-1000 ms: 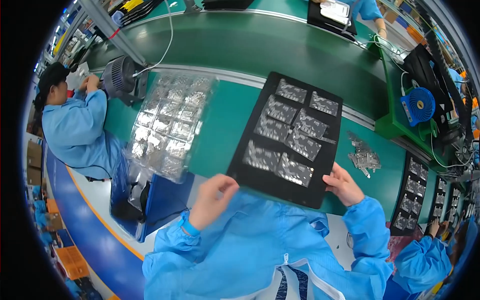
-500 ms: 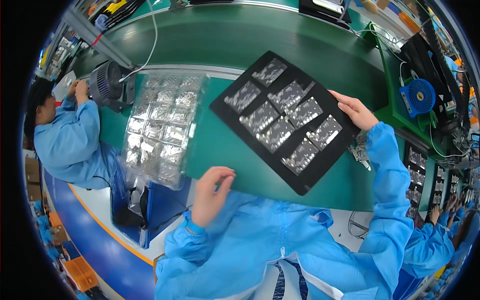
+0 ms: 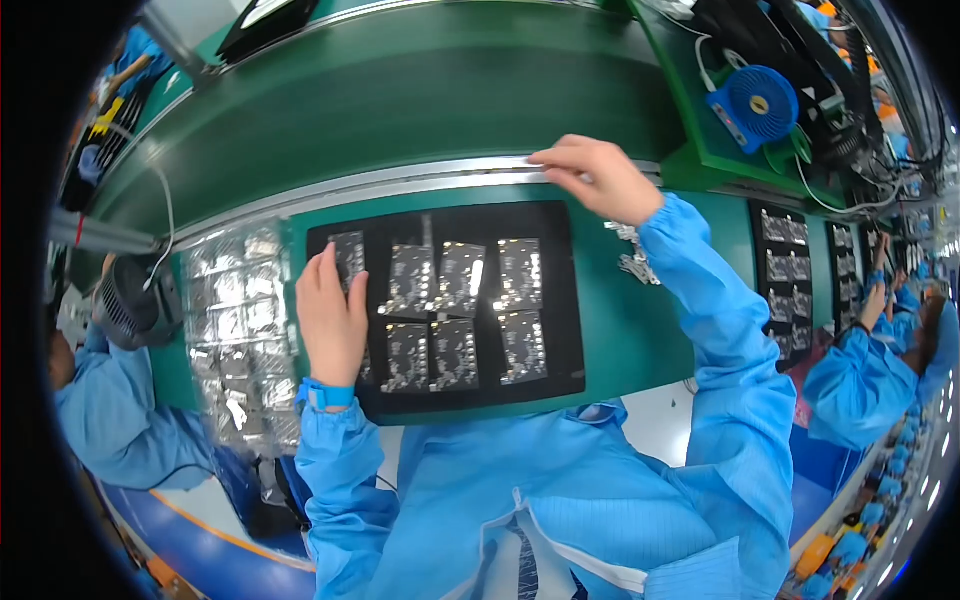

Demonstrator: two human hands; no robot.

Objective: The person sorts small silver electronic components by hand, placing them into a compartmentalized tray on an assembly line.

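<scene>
1. Blk tray [image 3: 562, 310]: on table [image 3: 630, 335].
2. Circuit bds [image 3: 461, 278]: several, rows on tray.
3. L hand [image 3: 333, 325]: over tray's L end, at a bd; grip part open.
4. R hand [image 3: 603, 180]: past tray's far R corner; grip near closed, contents can't tell.

Left hand [image 3: 333, 318] palm-down, right hand [image 3: 603, 180] farther forward, half-curled

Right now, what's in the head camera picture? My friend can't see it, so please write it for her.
The left hand is over the left side of a black mat with small dark panels in two rows; the right hand is beyond its far right corner. A clear tray of silvery parts lies to the left.
</scene>
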